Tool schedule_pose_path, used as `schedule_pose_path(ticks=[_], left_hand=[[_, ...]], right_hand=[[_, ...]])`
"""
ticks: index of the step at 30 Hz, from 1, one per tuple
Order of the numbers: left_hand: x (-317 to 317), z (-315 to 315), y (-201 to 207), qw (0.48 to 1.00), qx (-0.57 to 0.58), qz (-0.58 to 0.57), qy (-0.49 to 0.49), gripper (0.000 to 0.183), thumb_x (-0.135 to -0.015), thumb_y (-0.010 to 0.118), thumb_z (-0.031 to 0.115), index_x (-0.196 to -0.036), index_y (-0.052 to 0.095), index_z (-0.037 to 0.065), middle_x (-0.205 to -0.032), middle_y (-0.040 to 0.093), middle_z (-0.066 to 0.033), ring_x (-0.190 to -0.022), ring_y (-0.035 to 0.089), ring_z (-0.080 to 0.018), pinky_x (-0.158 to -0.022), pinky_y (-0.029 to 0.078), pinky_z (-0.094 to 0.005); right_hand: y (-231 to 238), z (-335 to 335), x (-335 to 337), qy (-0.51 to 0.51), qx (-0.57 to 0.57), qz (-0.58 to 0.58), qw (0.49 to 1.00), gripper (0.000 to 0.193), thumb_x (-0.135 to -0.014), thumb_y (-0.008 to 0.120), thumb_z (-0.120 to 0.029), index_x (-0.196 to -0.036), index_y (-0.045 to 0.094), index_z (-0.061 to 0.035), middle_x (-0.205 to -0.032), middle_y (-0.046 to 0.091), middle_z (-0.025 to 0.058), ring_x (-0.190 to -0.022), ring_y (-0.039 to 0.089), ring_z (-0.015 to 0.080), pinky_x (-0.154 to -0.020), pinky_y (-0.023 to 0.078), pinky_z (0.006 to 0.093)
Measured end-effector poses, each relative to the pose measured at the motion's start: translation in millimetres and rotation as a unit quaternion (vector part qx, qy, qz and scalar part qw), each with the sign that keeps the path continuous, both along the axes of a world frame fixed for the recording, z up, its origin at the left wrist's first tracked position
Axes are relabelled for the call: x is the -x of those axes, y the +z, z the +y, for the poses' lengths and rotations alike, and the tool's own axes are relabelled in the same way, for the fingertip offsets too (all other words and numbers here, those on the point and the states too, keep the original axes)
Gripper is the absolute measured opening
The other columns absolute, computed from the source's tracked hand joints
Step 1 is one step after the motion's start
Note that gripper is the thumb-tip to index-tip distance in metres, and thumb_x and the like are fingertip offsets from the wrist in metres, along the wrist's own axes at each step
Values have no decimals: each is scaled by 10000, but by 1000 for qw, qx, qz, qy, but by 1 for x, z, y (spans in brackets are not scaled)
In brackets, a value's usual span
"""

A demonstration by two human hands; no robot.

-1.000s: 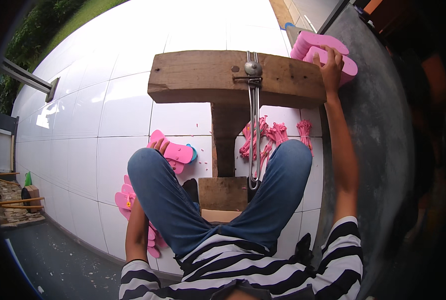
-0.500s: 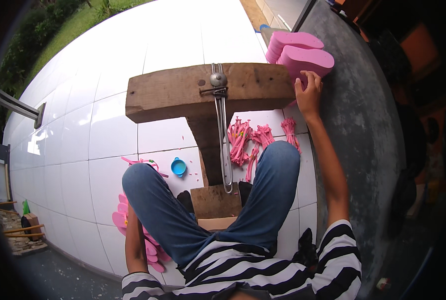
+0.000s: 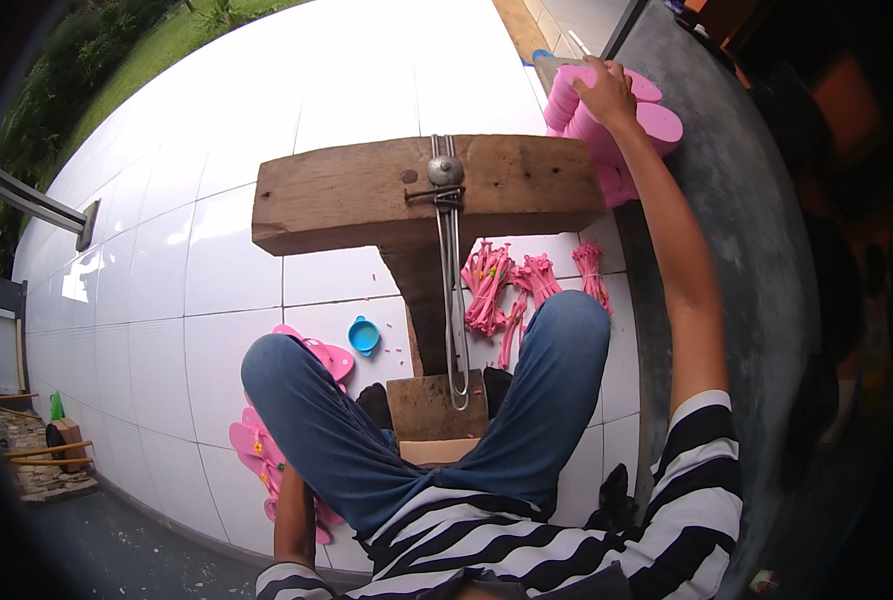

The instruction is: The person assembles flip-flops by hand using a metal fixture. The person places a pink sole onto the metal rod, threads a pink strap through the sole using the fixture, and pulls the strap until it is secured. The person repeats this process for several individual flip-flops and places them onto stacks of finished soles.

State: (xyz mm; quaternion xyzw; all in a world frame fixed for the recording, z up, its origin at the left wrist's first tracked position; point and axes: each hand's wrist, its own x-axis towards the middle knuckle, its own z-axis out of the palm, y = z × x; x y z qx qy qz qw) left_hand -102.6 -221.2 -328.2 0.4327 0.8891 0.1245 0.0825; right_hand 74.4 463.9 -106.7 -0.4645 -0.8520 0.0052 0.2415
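Observation:
My right hand (image 3: 609, 92) is stretched out to the far right, over a stack of pink flip-flop soles (image 3: 645, 86). Its thumb and fingers are apart, at the stack's far left edge. A second stack of pink soles (image 3: 661, 125) stands just nearer. My left forearm (image 3: 295, 515) goes down behind my left knee, which hides the hand. Beyond that knee a pink flip-flop (image 3: 332, 357) shows in part; what supports it is hidden. Several pink flip-flops with straps (image 3: 252, 440) lie on the floor left of my leg.
Between my knees stands a T-shaped wooden block (image 3: 347, 195) with a long metal tool (image 3: 455, 330) hanging from it. Bundles of pink straps (image 3: 487, 290) lie beyond my right knee. A small blue cup (image 3: 364, 337) sits on the white tiles, near small pink scraps.
My right hand has moved farther away, from the nearer sole stack to the far one. Beyond my left knee, a flip-flop sole now shows where mostly a strap showed before.

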Motion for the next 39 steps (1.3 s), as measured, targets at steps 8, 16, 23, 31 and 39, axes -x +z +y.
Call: schedule_pose_path(ticks=[8, 16, 23, 31, 39], left_hand=[[-52, -45, 20, 973, -104, -89, 185, 314, -896, 593, 119, -1200, 569, 46, -1176, 585, -77, -958, 588, -195, -831, 488, -326], [-46, -67, 61, 822, -358, -155, 414, 247, -936, 543, 90, -1176, 585, 43, -1165, 590, -66, -899, 603, -161, -781, 503, -293], [-43, -49, 117, 734, -509, -183, 411, 210, -981, 491, 93, -1158, 562, 4, -1162, 577, -61, -831, 574, -105, -708, 477, -252], [-54, -13, 150, 732, -557, -177, 350, 185, -982, 474, 77, -1132, 565, 18, -1186, 574, -86, -856, 572, -119, -743, 471, -253], [-108, 38, 191, 798, -541, -198, 177, 156, -979, 463, 76, -1077, 565, 9, -1058, 612, -112, -871, 566, -151, -825, 468, -312]], right_hand=[[-22, 71, 39, 5, 84, -160, 984, 687, -857, 545, -639, -1435, 495, -272, -1443, 378, 315, -1411, 282, 421, -1102, 220, 554], [-32, 65, 52, -34, 141, -104, 984, 606, -820, 616, -548, -1359, 540, -281, -1469, 349, 241, -1370, 289, 478, -1080, 277, 617], [-21, 42, 68, -120, 110, -56, 985, 536, -799, 659, -502, -1256, 585, -231, -1362, 458, 205, -1247, 419, 465, -1038, 387, 532], [-19, 54, 45, -126, 71, 33, 989, 462, -817, 611, -470, -1231, 622, -266, -1341, 483, 186, -1277, 392, 431, -1003, 368, 608], [31, -108, -34, 144, -159, 293, 932, 284, -894, 612, -221, -1145, 675, -104, -1221, 530, 169, -1217, 477, 313, -1038, 392, 428]])
